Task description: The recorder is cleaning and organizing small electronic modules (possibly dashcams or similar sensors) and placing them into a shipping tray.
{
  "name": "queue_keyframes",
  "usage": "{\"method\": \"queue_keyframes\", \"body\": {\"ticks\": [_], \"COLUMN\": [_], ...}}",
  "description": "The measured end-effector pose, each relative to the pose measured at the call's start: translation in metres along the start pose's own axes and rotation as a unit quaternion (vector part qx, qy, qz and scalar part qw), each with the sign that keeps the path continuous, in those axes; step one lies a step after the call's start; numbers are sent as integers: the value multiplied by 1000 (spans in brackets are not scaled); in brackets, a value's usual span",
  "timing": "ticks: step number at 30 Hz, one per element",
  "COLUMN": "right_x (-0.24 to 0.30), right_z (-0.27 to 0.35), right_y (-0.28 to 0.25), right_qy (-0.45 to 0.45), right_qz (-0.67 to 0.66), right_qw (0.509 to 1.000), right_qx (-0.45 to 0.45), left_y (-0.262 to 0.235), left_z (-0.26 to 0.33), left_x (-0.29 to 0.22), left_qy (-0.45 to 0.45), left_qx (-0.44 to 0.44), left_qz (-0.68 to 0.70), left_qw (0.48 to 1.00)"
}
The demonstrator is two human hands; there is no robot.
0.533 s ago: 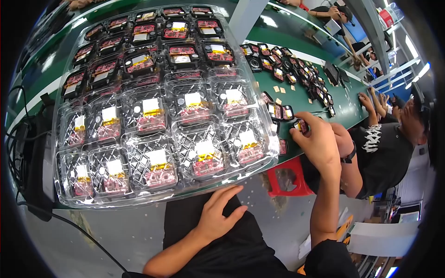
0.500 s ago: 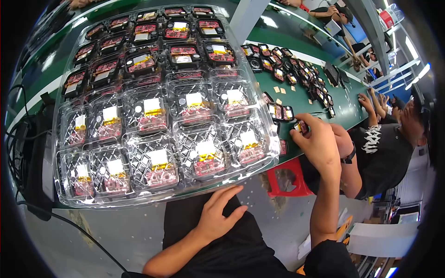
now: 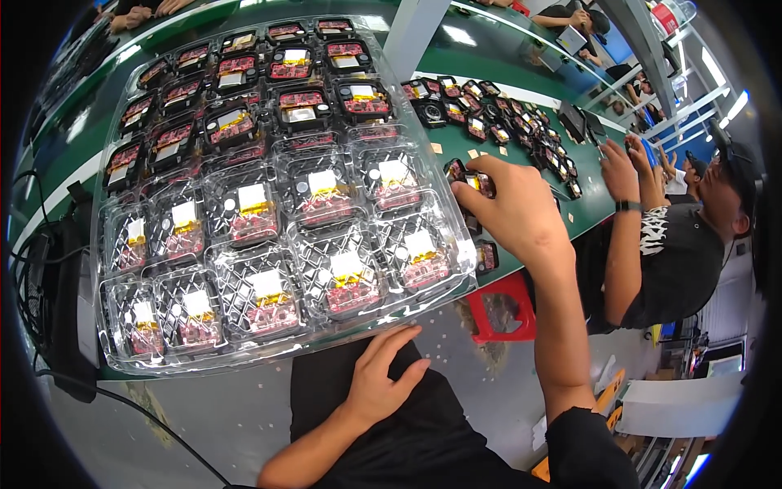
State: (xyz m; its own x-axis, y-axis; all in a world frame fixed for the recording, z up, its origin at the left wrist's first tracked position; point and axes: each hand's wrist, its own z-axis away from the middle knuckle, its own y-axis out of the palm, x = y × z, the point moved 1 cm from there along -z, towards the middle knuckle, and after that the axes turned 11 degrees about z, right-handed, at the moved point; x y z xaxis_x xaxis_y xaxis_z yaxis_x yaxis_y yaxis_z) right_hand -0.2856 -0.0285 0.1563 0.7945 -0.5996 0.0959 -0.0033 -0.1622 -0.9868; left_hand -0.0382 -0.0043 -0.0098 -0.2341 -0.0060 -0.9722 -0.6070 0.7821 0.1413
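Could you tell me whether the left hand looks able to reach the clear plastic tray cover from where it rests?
Probably yes. The left hand rests on the lap just below the near edge of the clear tray cover, with nothing between them, so the way up looks free.

We see our left hand at 6 o'clock, fingers loosely spread, palm down. Our right hand reaches to 2 o'clock, forearm extended, fingers curled downward.
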Motion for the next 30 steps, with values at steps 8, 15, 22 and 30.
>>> {"method": "queue_keyframes", "body": {"ticks": [8, 15, 22, 30], "right_x": [-10, -30, -49, -49], "right_z": [-4, -6, -4, -14], "right_y": [-3, 7, 7, 2], "right_qy": [-9, 19, -25, -18], "right_qz": [35, 23, 59, 45], "right_qw": [999, 999, 998, 997], "right_qx": [0, 28, 22, 64], "left_y": [-2, -2, -2, -1], "left_z": [0, -1, -1, 0], "left_x": [-1, 0, 0, -2], "left_qy": [-6, -10, -8, -21], "left_qx": [-3, -3, -5, -3], "left_qz": [0, 14, 16, 42], "left_qw": [1000, 1000, 1000, 999]}}
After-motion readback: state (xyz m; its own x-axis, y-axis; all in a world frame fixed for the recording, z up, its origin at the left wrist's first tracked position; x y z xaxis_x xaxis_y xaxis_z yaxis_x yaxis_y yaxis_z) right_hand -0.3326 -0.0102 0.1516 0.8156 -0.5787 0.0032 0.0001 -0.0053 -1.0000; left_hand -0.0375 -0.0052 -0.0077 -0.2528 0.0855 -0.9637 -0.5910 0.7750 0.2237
